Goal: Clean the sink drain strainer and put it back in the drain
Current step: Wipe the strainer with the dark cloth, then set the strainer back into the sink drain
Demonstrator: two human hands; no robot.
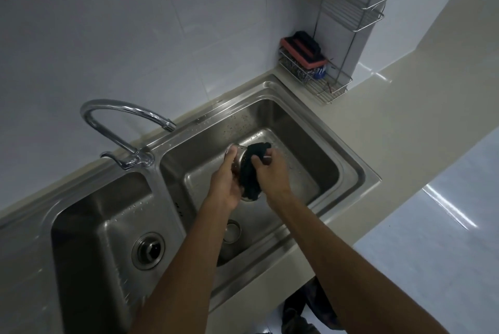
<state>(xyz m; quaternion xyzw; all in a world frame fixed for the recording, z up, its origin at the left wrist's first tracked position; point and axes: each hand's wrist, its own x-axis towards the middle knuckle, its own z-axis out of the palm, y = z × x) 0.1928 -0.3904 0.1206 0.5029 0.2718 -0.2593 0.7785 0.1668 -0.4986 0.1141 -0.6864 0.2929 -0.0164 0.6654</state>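
Note:
My left hand (225, 185) grips the round steel drain strainer (239, 160) by its rim and holds it tilted above the right sink basin (310, 150). A dark scrubbing cloth (255, 168) is pressed against the strainer's perforated bowl, with my right hand (271, 174) closed around it. Below my left forearm the open drain hole (232, 231) of the right basin shows, partly hidden by the arm.
A curved chrome tap (124, 123) stands behind the divider, spout toward the right basin. The left basin has its own drain (148, 250) fitted. A wire rack (321, 74) with sponges stands in the back corner on the beige counter (405, 123).

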